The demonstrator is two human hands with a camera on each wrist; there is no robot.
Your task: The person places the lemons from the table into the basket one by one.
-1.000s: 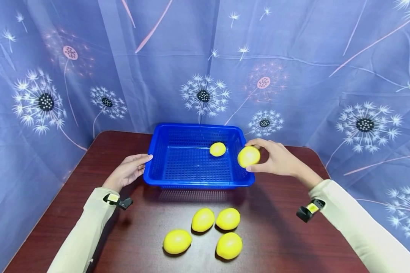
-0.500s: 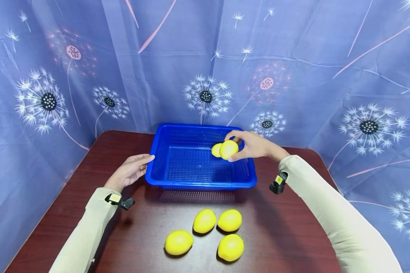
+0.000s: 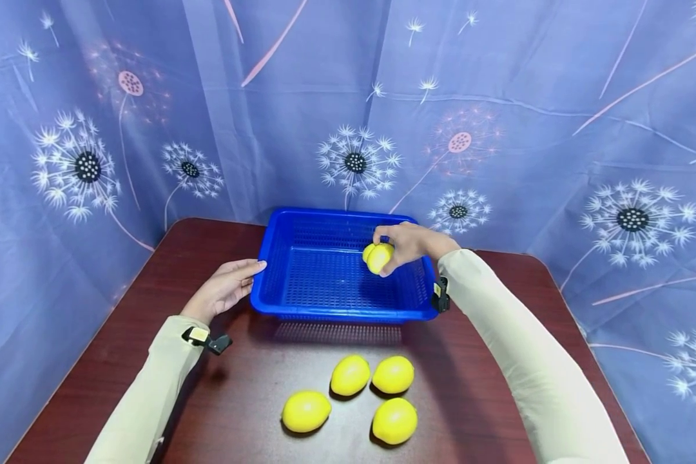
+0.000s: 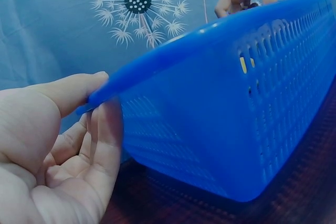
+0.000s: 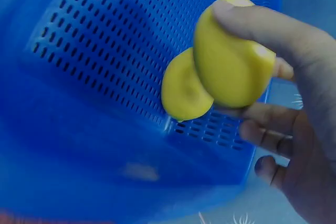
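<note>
- Curtain [image 3: 301, 167], qty 1: blue w/ dandelion print, behind table; top & sides cut off in head view.
- Table [image 3: 220, 419], qty 1: dark red-brown; near edge cut off.
- Basket [image 3: 342, 314], qty 1: blue, slotted, upright at table's far side. R rim partly covered by R arm.
- Sleeves, qty 2: L sleeve [image 3: 145, 393] & R sleeve [image 3: 533, 361], pale, both cut off at bottom of head view.
- L hand [image 3: 226, 289]: clamped on basket's L rim, thumb on top, fingers curled beneath; gap = rim thickness only.
- R hand [image 3: 412, 243]: well apart from L hand, at basket's R end. Thumb & fingers clamped on opp. sides of held lemon [image 5: 231, 61], spread to its girth; other fingers loosely bent, clear of it. Some fingertips hidden behind lemon; basket wall hides lower part of hand in L wrist view.
- Basket lemon [image 5: 181, 90], qty 1: inside, R end, partly hidden by held lemon. Contact btwn the two: can't tell. L wrist view gives only a yellow patch thru slots; can't tell which lemon.
- Table lemons, qty 4, in front of basket: leftmost lemon [image 3: 306, 411], far-mid. lemon [image 3: 350, 375], far-R lemon [image 3: 393, 375] just beside it, near-R lemon [image 3: 395, 421]. Lemon total: 6.
- Wrist units, qty 2: L unit [image 3: 216, 343], R unit [image 3: 441, 298]; black, detail too small to read.
</note>
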